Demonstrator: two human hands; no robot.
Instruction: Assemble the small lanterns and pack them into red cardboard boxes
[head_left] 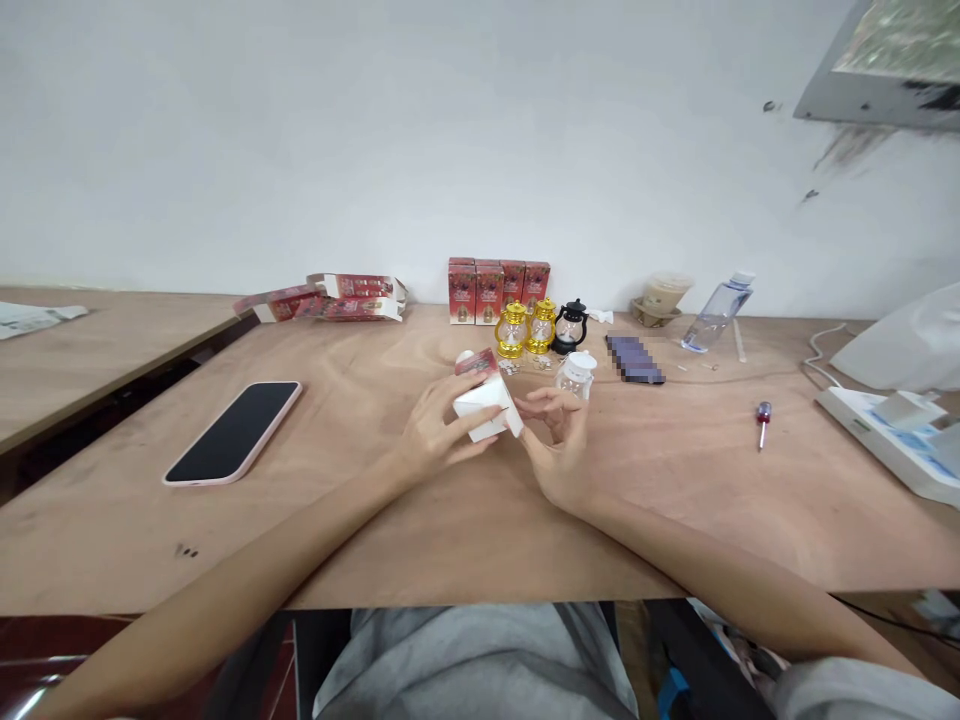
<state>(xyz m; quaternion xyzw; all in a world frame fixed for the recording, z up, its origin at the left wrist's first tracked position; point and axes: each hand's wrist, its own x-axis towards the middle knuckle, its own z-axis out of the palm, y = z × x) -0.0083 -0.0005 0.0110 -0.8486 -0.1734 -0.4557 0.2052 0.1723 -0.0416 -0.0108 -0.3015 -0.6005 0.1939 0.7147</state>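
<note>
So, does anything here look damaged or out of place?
Dark scuffs mar the otherwise white wall below the grey-framed panel, upper right, and black spots mark the brown wooden table at front left, possibly wear.

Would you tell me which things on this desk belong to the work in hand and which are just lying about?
Likely part of the work:
small box in the left hand, right hand at its flap
red boxes
gold lanterns
black lantern
white-topped lantern

Probably just lying about:
two phones
drink cup
water bottle
perhaps the screwdriver
</note>
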